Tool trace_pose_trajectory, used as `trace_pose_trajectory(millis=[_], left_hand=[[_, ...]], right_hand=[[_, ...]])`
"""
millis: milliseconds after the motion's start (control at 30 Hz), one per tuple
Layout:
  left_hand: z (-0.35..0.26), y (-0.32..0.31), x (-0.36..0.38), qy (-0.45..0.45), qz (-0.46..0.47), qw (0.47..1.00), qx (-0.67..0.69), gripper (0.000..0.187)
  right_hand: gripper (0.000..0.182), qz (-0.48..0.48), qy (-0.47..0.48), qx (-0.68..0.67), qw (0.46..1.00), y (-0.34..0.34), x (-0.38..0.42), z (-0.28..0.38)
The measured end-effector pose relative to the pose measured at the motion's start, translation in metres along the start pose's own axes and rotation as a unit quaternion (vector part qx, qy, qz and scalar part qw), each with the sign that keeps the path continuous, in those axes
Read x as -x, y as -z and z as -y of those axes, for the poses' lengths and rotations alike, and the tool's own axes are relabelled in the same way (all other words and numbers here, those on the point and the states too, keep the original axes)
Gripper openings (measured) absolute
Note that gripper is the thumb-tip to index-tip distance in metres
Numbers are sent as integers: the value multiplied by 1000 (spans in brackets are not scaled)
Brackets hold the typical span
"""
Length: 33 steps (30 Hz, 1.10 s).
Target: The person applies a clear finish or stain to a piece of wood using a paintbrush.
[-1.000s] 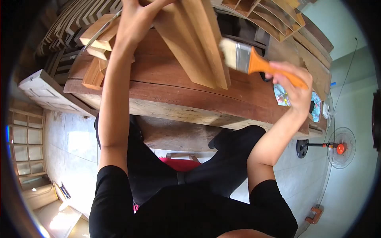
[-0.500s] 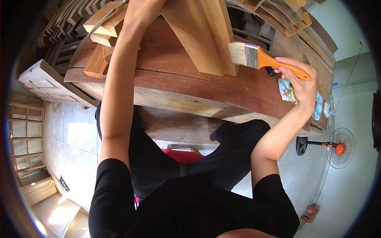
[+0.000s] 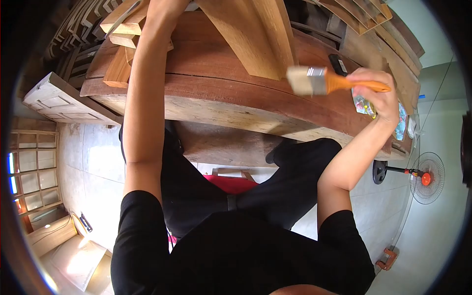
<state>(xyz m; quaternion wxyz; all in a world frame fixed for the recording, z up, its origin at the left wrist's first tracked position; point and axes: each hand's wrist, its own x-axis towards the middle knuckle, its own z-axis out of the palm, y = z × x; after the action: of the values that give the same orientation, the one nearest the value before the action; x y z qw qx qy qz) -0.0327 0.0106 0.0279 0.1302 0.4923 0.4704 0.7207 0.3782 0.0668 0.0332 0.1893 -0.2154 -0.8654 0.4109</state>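
My right hand is closed around the orange handle of a wide paintbrush with pale bristles and a metal ferrule. Its bristle end points left, right beside the lower end of a grooved wooden piece. This piece leans up out of the top of the view, with its lower end over the reddish-brown wooden bench. At the top edge is my left hand, close to the left side of the wooden piece; its fingers are cut off by the frame.
Stacked wood blocks lie on the bench at left, with a thin blade-like strip on top. Right of the brush are a black object and colourful packets. A standing fan is at right, a white panelled board at left.
My right hand has moved the brush slightly right and down, away from the side of the wooden piece. The whole view has shifted a little; the black object shows more now.
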Motion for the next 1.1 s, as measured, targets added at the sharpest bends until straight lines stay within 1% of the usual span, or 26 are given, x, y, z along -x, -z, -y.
trace_pose_trajectory(millis=[100, 133, 200, 233, 267, 300, 333, 367, 433, 467, 533, 567, 600, 633, 667, 700, 733, 767, 800, 833, 867, 900, 967, 1000, 1100], left_hand=[[1, -1, 0, 2, -5, 1000, -1, 105], [1, 0, 1, 6, 7, 1000, 8, 106], [-2, 1, 1, 9, 25, 999, 26, 106], [-2, 1, 1, 18, 15, 1000, 15, 106], [-1, 0, 2, 26, 3, 1000, 4, 106], [-1, 0, 1, 32, -10, 999, -10, 106], [-2, -1, 1, 11, -1, 1000, 5, 106], [-5, -2, 2, 15, -8, 1000, -4, 104], [-6, -3, 1, -10, 15, 999, 44, 101], [-8, -5, 1, -5, 12, 999, 42, 99], [-19, -8, 8, 8, 8, 999, 40, 97], [-18, -9, 7, 4, 10, 999, 38, 99], [-17, -10, 6, -1, 14, 999, 36, 101], [-15, -12, 6, -5, 20, 999, 35, 102], [-16, -14, 8, -28, 5, 1000, 6, 85], [-13, -15, 11, -21, 11, 1000, 0, 86], [-7, -14, 13, -18, 16, 1000, -5, 88], [-3, -14, 12, -24, 20, 999, -13, 89], [-4, -16, 12, -30, 12, 999, 15, 79], [-4, -13, 9, -34, 50, 997, 47, 72], [-7, -11, 9, -27, 74, 995, 62, 72], [-11, -10, 9, -20, 98, 992, 76, 71], [-22, -12, 14, -34, 117, 989, 81, 70], [-27, -14, 17, -38, 130, 987, 87, 70], [-35, -21, 24, -58, 152, 984, 68, 70]], right_hand=[[23, -101, -123, 40, 986, -10, -10, -6], [23, -155, -113, 41, 980, -9, -12, -12], [23, -70, -98, -5, 993, -4, -5, -12], [23, -24, -87, -27, 996, 1, -2, -12], [23, 24, -99, -37, 994, 6, 2, -13], [24, 5, -101, -41, 994, -1, -1, -12], [24, -68, -119, -7, 991, -5, -7, -11], [23, -142, -137, 26, 980, -10, -13, -9], [22, -190, -103, 25, 976, -13, -15, -3], [22, -215, -87, 25, 972, -13, -14, 1], [21, -126, -12, -18, 992, -17, -11, 15], [20, -81, 23, -40, 996, -20, -10, 23], [18, -80, 26, 7, 996, -26, -13, 35], [17, -134, 35, 53, 989, -34, -17, 42], [17, -188, 44, 100, 976, -41, -21, 48], [16, -240, 55, 147, 958, -48, -26, 53], [14, -265, 75, 108, 955, -56, -28, 57], [15, -264, 128, 108, 950, -59, -32, 56], [15, -260, 173, 137, 940, -62, -37, 61], [15, -257, 214, 164, 928, -66, -41, 66], [17, -294, 234, 176, 910, -69, -44, 64], [18, -340, 234, 147, 899, -73, -47, 65], [20, -427, 227, 87, 871, -80, -49, 67], [22, -427, 260, 9, 866, -82, -51, 65], [23, -424, 308, -27, 851, -79, -52, 64]])
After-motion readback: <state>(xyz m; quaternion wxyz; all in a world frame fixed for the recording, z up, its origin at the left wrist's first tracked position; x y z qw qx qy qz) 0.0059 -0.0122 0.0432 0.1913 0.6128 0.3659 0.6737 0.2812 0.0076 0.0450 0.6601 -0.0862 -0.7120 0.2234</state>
